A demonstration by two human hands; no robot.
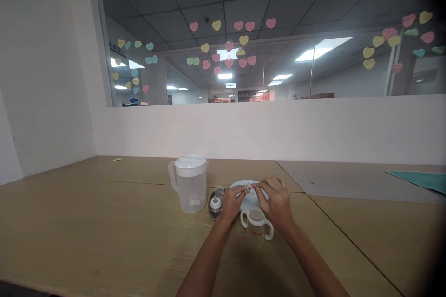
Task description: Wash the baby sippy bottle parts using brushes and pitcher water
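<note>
Both my hands meet above a white plate (248, 203), pinching a small clear round piece (249, 189) between them; its exact kind is too small to make out. My left hand (232, 202) has its fingertips closed on the left edge. From the other side, my right hand (278, 202) grips it with thumb and fingers. Just below stands a clear two-handled baby bottle (257, 229), upright with its top uncovered. Left of my left hand, a dark round tray (211, 213) bears a white bottle ring with a nipple (215, 202) and a clear cap (219, 191).
A translucent lidded pitcher (192, 190) stands left of the tray on the wooden table (104, 232). A teal cloth (421, 180) lies at the far right. Behind are a low white wall (244, 132) and a window with heart-shaped notes.
</note>
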